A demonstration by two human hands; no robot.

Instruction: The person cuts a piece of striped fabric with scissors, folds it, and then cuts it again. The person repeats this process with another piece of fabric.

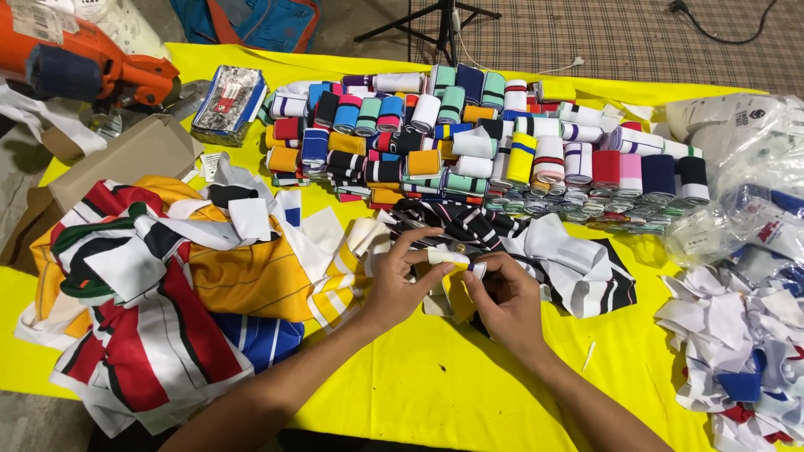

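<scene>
Both hands meet near the middle of the yellow table, pinching one small yellow-and-white fabric piece between them. The left hand grips its left end with thumb and fingertips; the right hand clasps its right end, fingers curled. Just behind them lies a black-and-white striped cloth. Toward the far edge stand rows of folded coloured collar strips. A heap of red, yellow and blue striped fabric fills the left side, and loose white scraps crowd the right edge.
</scene>
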